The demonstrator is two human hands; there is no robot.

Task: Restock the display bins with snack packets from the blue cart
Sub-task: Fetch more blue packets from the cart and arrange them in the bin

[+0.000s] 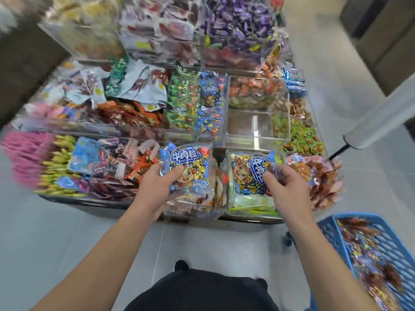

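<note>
My left hand [157,187] grips a blue snack packet [187,162] with a cartoon figure, held upright over the front row of clear display bins. My right hand [289,187] grips a second blue packet [249,173] of the same kind, turned sideways over a front bin with green packets [253,205] inside. The blue cart [390,243] stands at the lower right, holding several more packets [368,261]. One clear bin [247,140] just behind the right packet shows nothing inside. A bin [211,104] behind the left packet holds blue packets of a similar look.
The stand carries several rows of clear bins full of mixed snacks, with taller bins [235,30] at the back. A white pole [379,117] leans in at the right. Grey tiled floor [202,243] lies between me and the stand.
</note>
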